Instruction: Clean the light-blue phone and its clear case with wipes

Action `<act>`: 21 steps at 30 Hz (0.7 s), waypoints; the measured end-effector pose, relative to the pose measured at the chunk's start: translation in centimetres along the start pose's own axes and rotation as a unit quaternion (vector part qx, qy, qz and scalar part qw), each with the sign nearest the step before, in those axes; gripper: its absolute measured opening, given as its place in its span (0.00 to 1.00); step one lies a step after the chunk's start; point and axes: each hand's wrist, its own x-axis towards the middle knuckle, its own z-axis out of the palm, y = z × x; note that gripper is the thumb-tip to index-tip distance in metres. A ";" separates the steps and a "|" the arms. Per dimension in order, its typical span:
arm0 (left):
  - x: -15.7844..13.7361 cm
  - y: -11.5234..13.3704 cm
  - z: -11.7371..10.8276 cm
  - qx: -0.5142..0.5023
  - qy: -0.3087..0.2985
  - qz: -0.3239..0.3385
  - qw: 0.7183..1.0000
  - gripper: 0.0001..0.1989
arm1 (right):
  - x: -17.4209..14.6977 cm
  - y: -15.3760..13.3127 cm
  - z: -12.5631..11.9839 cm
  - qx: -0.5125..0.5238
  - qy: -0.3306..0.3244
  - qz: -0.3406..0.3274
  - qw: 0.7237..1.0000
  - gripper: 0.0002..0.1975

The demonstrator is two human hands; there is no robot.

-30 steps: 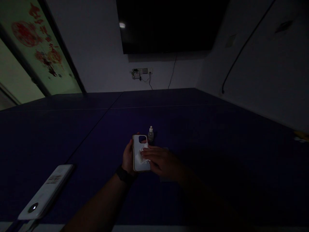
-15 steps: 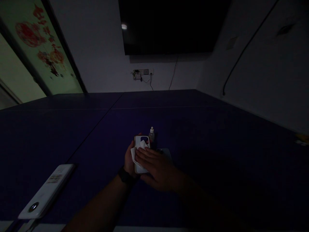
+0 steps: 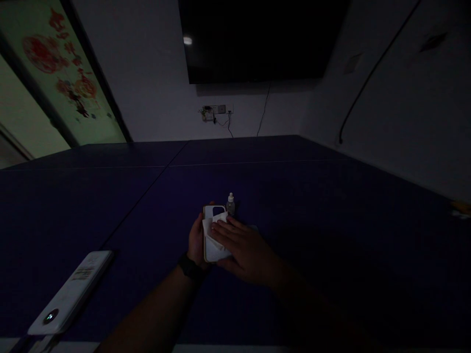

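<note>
Two bare hands, one pair, viewed by me from afar through the head camera, in dim light.

Item: left hand (image 3: 196, 240), closed around the near-left edge of a phone case (image 3: 213, 254); fingertips show past its top edge. Dark band (image 3: 189, 266) on the wrist.

Item: right hand (image 3: 245, 249), fingers extended and close together, laid flat over a white tissue (image 3: 208, 228); whether they also pinch it, I cannot tell.

Item: phone case, pale back with a brownish rim and a large camera cutout at its upper end. Location: between the two hands, at the middle of my view, back face towards me. The tissue lies on its middle, partly under the right fingers.

Item: small clear bottle (image 3: 230, 206), white dropper-like cap, upright just beyond the right fingers, beside the case's upper right corner.

Item: flat object (image 3: 253, 227), mostly hidden by the right hand; I can make out only an edge.

Item: white power bank (image 3: 71, 294), lying well apart at lower left, small lit display at its near end, cables at its foot.

Support: dark blue table (image 3: 132, 206), seamed lengthwise, a thin pale line across.

Background: black wall screen (image 3: 257, 39); sockets (image 3: 221, 109) below; glass panel (image 3: 88, 117) with red decorations, left.
</note>
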 end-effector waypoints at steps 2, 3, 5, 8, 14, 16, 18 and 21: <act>0.0 -0.1 0.1 0.002 0.004 -0.005 1.000 0.27 | 0.0 0.0 0.1 -0.001 0.004 0.002 1.000 0.38; 0.0 -0.1 0.1 0.004 0.008 -0.011 1.000 0.27 | 0.0 0.0 0.1 0.004 0.000 -0.015 1.000 0.38; 0.1 -0.1 -0.1 0.006 0.014 -0.025 1.000 0.28 | 0.0 0.0 0.1 0.013 -0.005 -0.046 0.999 0.35; 0.1 -0.2 -0.4 -0.002 -0.008 -0.021 1.000 0.29 | 0.1 -0.1 0.1 0.002 0.008 -0.018 1.000 0.31; 0.2 -0.1 -0.8 -0.003 -0.028 -0.026 0.999 0.30 | 0.1 -0.4 -0.2 0.011 -0.003 -0.042 0.999 0.36; 0.1 0.0 -0.6 -0.011 -0.011 -0.026 1.000 0.28 | 0.1 -0.3 -0.3 0.003 -0.002 -0.026 1.000 0.34; 0.0 -0.1 -0.4 -0.022 -0.002 -0.020 1.000 0.27 | 0.1 -0.3 -0.2 -0.009 0.010 0.014 1.000 0.34; -0.1 -0.4 -0.4 -0.023 -0.011 -0.015 1.000 0.26 | 0.0 -0.4 0.1 -0.007 0.007 0.016 1.000 0.38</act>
